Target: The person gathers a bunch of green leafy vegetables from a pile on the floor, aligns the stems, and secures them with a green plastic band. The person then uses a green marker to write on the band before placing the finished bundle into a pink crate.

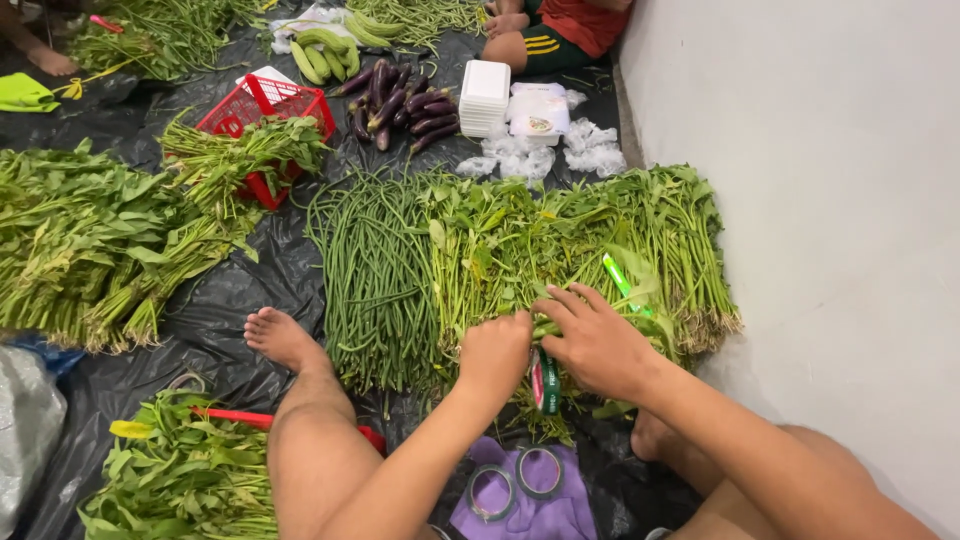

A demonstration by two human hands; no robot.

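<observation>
My left hand (496, 352) is closed around the stems of a bunch of leafy green stalks (560, 240) that lies on the black plastic sheet (250, 290). My right hand (592, 340) rests on the same bunch just to the right, fingers spread over the stems. A roll of green and red tape (546, 382) hangs between the two hands, below the stems. A strip of green tape (620, 282) lies across the stalks beyond my right hand.
Long beans (375, 270) lie left of the bunch. More greens (90, 250) are heaped at left and in a red basket (262, 105). Eggplants (395, 105), white foam trays (484, 98) and tape rolls (516, 480) on purple cloth surround. Another person sits at top. White wall (820, 200) at right.
</observation>
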